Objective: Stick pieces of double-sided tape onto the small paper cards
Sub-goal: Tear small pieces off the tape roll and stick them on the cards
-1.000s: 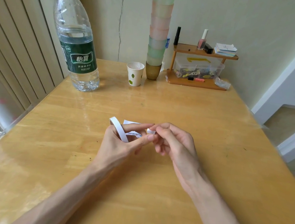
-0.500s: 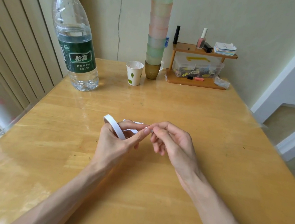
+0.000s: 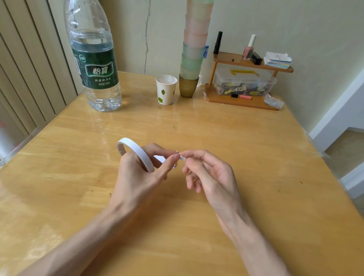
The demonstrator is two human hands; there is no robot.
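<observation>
The left hand [image 3: 140, 178] grips the light tape roll [image 3: 134, 155]; the right hand [image 3: 210, 179] pinches its free end [image 3: 182, 158] between the hands. The end is likely limp and tacky, best held at the tip.

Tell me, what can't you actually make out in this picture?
Head view only:
- Paper card: mostly hidden behind the left hand's fingers.
- Tape end pinched by the right hand: too small to tell if torn from the tape roll.
- Cup stack: top cut off by the upper edge.
- Clear box: contents too small to identify.
</observation>
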